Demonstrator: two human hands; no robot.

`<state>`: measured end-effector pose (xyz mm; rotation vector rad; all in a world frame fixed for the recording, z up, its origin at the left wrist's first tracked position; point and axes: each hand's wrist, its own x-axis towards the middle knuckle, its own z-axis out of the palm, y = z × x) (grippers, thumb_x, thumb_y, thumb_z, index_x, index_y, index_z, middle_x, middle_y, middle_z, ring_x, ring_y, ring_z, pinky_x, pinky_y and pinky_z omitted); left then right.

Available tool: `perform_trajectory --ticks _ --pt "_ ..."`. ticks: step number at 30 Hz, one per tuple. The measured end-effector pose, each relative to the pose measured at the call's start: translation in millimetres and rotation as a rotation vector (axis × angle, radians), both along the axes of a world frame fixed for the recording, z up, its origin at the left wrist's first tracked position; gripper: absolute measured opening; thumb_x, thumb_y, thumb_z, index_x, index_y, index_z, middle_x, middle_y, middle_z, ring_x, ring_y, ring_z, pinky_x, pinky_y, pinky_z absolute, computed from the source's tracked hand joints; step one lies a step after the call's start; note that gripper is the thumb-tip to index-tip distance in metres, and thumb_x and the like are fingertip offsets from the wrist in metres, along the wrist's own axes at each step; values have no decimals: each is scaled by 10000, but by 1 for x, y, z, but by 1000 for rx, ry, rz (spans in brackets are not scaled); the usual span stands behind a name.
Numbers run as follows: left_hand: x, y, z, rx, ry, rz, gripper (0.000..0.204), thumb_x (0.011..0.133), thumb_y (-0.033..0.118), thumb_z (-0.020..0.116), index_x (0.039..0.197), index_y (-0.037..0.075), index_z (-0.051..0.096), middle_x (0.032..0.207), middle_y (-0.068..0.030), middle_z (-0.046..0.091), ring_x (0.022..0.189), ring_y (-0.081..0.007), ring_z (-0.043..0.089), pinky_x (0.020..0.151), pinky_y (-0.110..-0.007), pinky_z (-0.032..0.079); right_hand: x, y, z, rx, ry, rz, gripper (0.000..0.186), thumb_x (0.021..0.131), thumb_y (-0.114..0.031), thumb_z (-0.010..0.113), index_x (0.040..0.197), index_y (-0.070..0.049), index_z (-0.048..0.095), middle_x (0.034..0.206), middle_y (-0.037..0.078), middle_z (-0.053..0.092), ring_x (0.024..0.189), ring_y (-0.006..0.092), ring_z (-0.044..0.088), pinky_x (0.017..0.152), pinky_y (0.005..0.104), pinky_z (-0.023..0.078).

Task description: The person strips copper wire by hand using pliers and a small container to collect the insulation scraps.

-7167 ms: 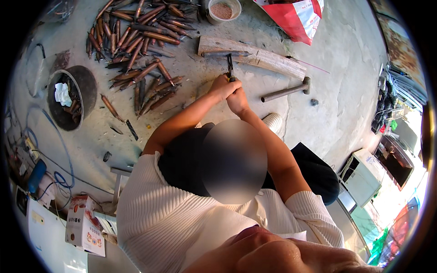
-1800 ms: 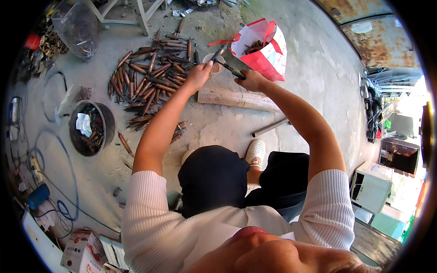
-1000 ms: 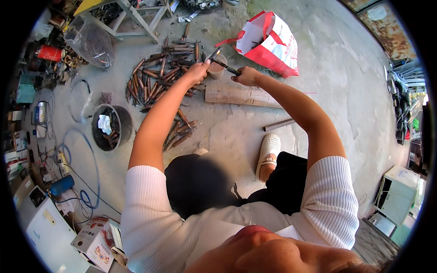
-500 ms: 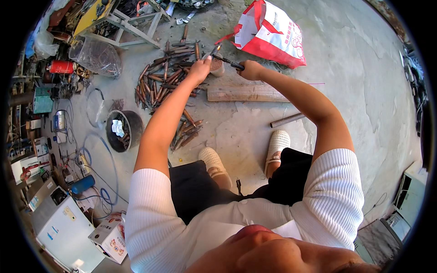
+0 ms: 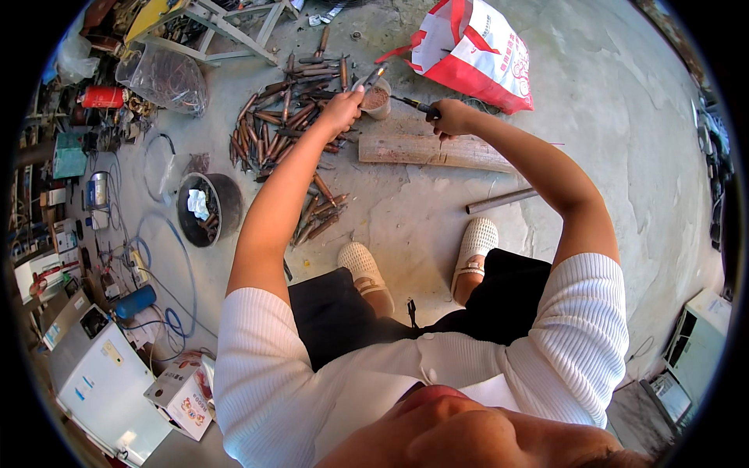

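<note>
Clearly the work is partway through, to judge by the floor: a big heap of rusty brown metal pieces [image 5: 290,125] lies beside the left arm, with a looser scatter nearer the feet, so plenty looks left to handle. The left hand [image 5: 343,109] has its fingers pinched shut on one short metal piece [image 5: 373,76], raised just over a small round cup of reddish-brown grit [image 5: 378,100]. That piece runs on a slant, its free end aimed up and to the right, away from the person. The right hand [image 5: 452,117] is closed around a dark slim tool [image 5: 409,104], whose long axis lies almost level, tip pointing left toward the cup. Just below both hands a wooden plank [image 5: 433,150] lies flat on the concrete floor [image 5: 593,117], and a red and white bag [image 5: 472,48] sits beyond.
</note>
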<state>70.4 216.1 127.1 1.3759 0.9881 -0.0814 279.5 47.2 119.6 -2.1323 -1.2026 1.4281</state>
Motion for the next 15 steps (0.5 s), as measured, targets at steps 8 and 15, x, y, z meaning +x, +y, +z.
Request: perform_trajectory --ticks 8,15 --pt "-5 18 -29 867 241 -330 443 978 437 376 1023 29 542 860 -133 587 859 -317 571 775 -424 424 33 -8 -33 84 -238 -14 255 827 -233 630 967 -19 634 855 158 672 831 274 661 750 385 505" --pt "-9 4 -14 741 294 -240 444 960 414 414 1166 41 535 1108 -176 599 1045 -367 556 865 -450 436 19 -18 10 175 184 -90 247 813 -88 582 1059 -74 608 854 52 579 731 162 565 699 305 479"
